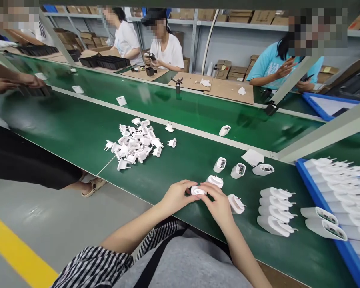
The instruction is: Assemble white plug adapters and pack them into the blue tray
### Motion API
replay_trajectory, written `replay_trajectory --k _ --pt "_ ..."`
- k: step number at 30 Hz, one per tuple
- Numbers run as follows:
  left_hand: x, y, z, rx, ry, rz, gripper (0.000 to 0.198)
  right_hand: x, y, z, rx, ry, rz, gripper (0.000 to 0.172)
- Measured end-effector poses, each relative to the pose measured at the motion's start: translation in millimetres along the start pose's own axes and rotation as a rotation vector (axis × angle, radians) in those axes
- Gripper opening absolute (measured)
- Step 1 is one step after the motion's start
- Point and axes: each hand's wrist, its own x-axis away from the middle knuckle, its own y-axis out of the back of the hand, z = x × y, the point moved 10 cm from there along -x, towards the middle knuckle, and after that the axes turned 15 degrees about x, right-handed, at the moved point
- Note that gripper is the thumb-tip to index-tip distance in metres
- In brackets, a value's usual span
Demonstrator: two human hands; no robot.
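Observation:
Between the fingertips of both hands is a small white plug piece, held just above the green table near its front edge. My left hand pinches its left side and my right hand its right side. The fingers partly cover it, so its underside is hidden. Close behind my right hand lies a white charger with a plug cap, and a similar capped charger lies just to its right. Farther back are open white charger housings with inner parts showing. A heap of white plug caps lies to the left.
Capped chargers stand in a row at right, beside two open housings. A blue tray full of chargers borders them. Beyond the pale divider strip runs a green belt carrying housings. Co-workers sit opposite; another person stands at left.

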Motion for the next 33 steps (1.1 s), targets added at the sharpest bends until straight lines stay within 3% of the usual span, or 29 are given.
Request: replay_trajectory --k 3,8,12,17,22,26,28,29,32,33 --pt "2.2 -4.5 -2.0 -0.058 -0.013 -0.009 0.027 -1.8 -6.7 -2.2 0.059 -0.029 0.088 0.026" --pt "6.3 -6.5 -6.8 -0.369 0.032 0.032 0.037 -5.6 -12.4 3.7 0.197 -0.026 0.316 0.029" --pt "-5.1 -12.8 -11.6 -0.528 0.160 0.241 0.035 -14.1 -15.9 9.2 0.360 -0.021 0.471 0.028" --pt "-23.4 -22.5 -15.5 -0.595 0.274 0.529 0.030 -21.5 -27.1 14.2 0.569 -0.024 0.718 0.010" --pt "-23.8 -24.9 -12.8 -0.605 0.257 0.546 0.032 -22.0 -27.6 24.3 0.622 -0.005 0.750 0.009" --pt "-15.2 -20.1 -15.0 -0.482 0.108 0.509 0.033 -20.0 -19.6 26.8 0.712 -0.015 0.729 0.013" --pt "-15.3 0.3 -8.3 -0.501 0.115 0.446 0.040 -16.5 -15.0 24.7 0.748 -0.032 0.752 0.017" --pt "-18.4 20.2 -2.0 -0.556 0.162 0.353 0.043 -13.2 -13.0 21.4 0.768 -0.056 0.778 0.019" --pt "-24.7 100.7 13.2 -0.783 0.369 -0.087 0.040 -0.9 -7.1 8.4 0.841 -0.161 0.856 0.021" --pt "-24.8 119.5 17.7 -0.828 0.426 -0.182 0.037 0.9 -5.8 7.3 0.848 -0.174 0.849 0.022"
